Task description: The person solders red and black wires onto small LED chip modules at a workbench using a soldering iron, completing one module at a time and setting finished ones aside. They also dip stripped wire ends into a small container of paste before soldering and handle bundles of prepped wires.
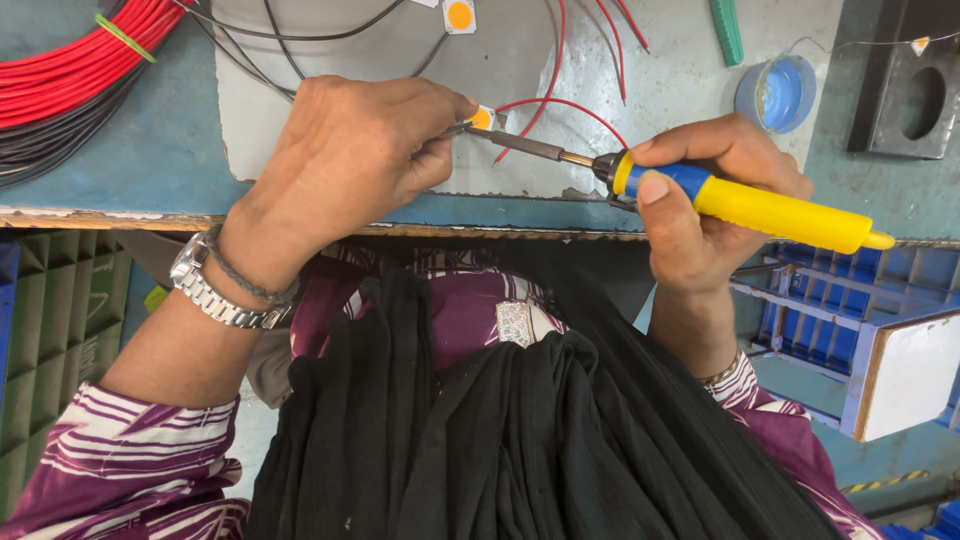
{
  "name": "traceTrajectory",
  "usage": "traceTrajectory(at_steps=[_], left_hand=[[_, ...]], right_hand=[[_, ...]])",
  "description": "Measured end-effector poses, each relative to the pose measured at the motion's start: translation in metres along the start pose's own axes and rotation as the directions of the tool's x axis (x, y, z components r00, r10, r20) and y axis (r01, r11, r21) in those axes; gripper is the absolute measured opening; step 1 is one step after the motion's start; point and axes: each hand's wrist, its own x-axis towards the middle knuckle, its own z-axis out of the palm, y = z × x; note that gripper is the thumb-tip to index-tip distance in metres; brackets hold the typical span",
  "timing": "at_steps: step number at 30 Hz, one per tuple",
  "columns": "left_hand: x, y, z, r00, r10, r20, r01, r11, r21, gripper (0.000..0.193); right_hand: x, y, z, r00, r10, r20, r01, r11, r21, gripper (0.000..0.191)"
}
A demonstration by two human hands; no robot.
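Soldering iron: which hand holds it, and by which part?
The right hand holds the soldering iron by its blue-and-yellow handle, near the metal shaft. The left hand pinches a small square chip at the tip.

Single view, taken from a head-worn camera directed steeply downward and forward. The workbench (150, 160) edge is seen at close range across the upper half of the frame; the wearer's own lap and sleeves are included below. No second view is provided.
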Motion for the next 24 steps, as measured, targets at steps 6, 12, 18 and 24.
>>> traceTrajectory(at_steps=[6,12,18,24], left_hand=[[-0.0004,-0.0006,0.0012,1.0,-0.009,0.011,0.009,1.0,0.006,0.018],[0.0007,-0.0007,0.0007,1.0,-0.005,0.01,0.005,1.0,-0.013,0.02],[0.0028,0.0005,-0.0018,1.0,-0.009,0.025,0.009,1.0,-0.008,0.021],[0.0052,0.0007,-0.0044,0.999,0.005,0.048,-0.005,1.0,0.001,0.02]], right_hand=[[0.0029,-0.0004,-0.0013,0.999,-0.011,0.036,0.011,1.0,-0.017,0.032],[0.0044,-0.0003,-0.0056,0.999,-0.03,0.023,0.032,0.997,-0.065,0.032],[0.0058,-0.001,-0.0079,0.998,-0.048,0.03,0.05,0.998,-0.041,0.032],[0.0103,-0.002,-0.0027,0.999,-0.009,0.045,0.011,0.999,-0.049,0.03]])
